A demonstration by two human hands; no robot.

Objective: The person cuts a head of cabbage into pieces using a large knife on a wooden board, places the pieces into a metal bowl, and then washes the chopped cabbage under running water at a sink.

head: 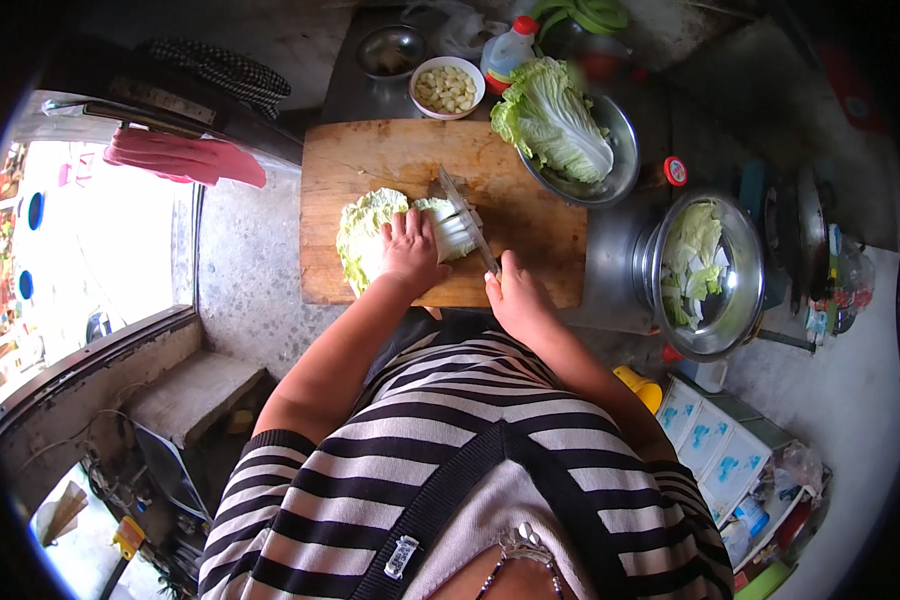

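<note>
On the wooden cutting board [390, 154], my left hand [411, 251] lies with fingers spread, pressing down on leaves of napa cabbage [371, 225]. The leafy ends point left and the white stem ends point right. My right hand [519, 289] grips the handle of a kitchen knife [465, 214]. Its blade lies across the cabbage's stem end, to the right of my left hand, with cut lines visible in the white part. A larger piece of napa cabbage [562, 124] rests in a steel bowl [626, 169] over the board's upper right corner.
Right of the board, a large steel bowl [754, 277] holds cut cabbage pieces [694, 262]. Beyond the board stand a bowl of peeled garlic cloves [446, 88], a small metal bowl [391, 52] and a plastic bottle with a red cap [508, 52]. A red-lidded jar [675, 171] stands between the steel bowls.
</note>
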